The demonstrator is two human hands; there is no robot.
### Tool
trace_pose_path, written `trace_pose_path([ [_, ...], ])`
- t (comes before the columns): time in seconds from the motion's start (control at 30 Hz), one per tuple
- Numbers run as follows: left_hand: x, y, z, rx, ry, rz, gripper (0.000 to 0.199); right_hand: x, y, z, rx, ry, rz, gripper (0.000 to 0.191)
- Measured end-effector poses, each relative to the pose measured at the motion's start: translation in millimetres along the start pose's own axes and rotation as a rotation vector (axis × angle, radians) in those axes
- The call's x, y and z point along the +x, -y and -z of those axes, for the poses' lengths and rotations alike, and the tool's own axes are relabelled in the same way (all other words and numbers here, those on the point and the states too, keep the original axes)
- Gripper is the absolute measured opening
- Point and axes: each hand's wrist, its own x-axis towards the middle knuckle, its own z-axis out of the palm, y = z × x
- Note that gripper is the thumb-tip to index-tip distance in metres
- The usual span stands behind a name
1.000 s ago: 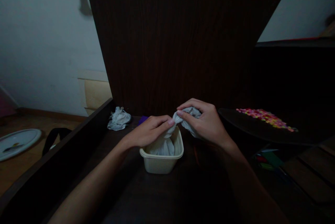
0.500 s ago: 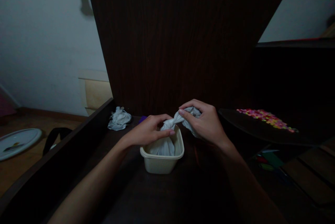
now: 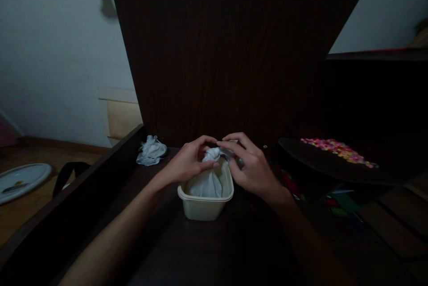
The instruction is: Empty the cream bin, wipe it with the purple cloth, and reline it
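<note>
A cream plastic tub [image 3: 202,210] stands on the dark surface in front of me. Inside it lies a thin whitish plastic bag [image 3: 207,184], its upper part twisted into a knot above the rim. My left hand [image 3: 185,163] curves around the knot, with thumb and fingers on either side of it. From the right, my right hand [image 3: 251,168] has its fingers bent over the bag's loose end, which they largely hide. The fingertips of both hands nearly meet above the tub.
A crumpled whitish plastic bag [image 3: 151,151] lies at the back left, beside the raised side board [image 3: 100,174]. A tall dark wood panel [image 3: 217,54] closes off the back. Pink and yellow small pieces [image 3: 337,150] lie on a dark shelf at right.
My right hand has moved left and closer to my left hand, bringing the bag's loose end toward the knot. The tub and the crumpled bag have stayed in place.
</note>
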Motion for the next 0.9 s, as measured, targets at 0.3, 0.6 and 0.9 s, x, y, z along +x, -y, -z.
trace_pose_path([
  [0.3,-4.0,-4.7,-1.3,0.183,-0.056,-0.041,0.065,9.4,11.3,-2.3,0.077,0.278,-0.138,0.034],
  [0.6,-37.7,1.0,27.3,0.067,-0.136,-0.087,0.057,15.0,10.3,0.6,0.061,0.329,-0.128,0.019],
  [0.9,-73.8,78.2,29.2,-0.247,-0.011,-0.016,0.142,16.0,5.1,-2.5,-0.032,0.447,-0.111,0.022],
])
